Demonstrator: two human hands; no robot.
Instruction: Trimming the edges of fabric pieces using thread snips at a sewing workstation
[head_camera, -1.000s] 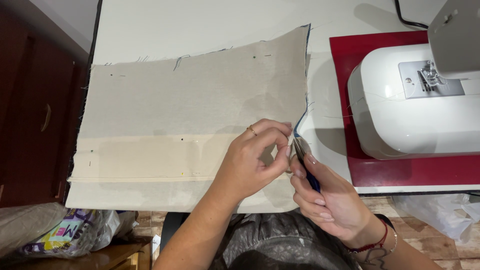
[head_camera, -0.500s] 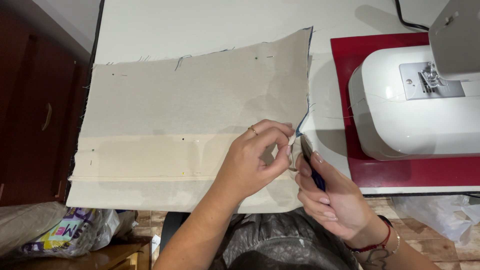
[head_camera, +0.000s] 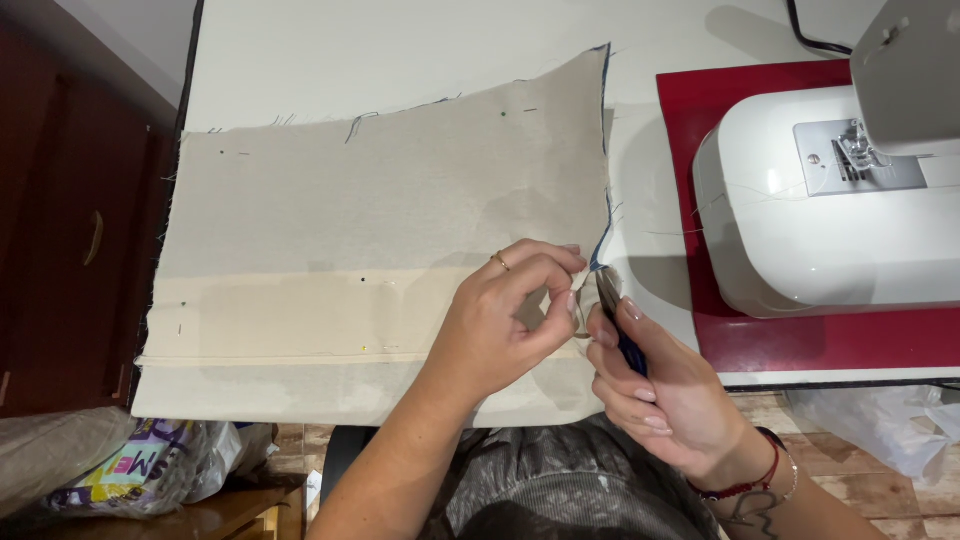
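The left hand (head_camera: 490, 335) pinches the right edge of the beige fabric (head_camera: 380, 230), which lies flat on the bench (head_camera: 400, 50). The right hand (head_camera: 665, 395) grips small blue-handled snips (head_camera: 612, 305) there. Better keep the edge taut and cut only thread.

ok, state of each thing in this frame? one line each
fabric panel: flat on the table, pinned, right edge pinched
left hand: pinching the fabric edge
right hand: closed on a small blue-handled tool
blue-handled tool: tip at the fabric edge
sewing machine: on a red mat, threaded, nothing under the needle
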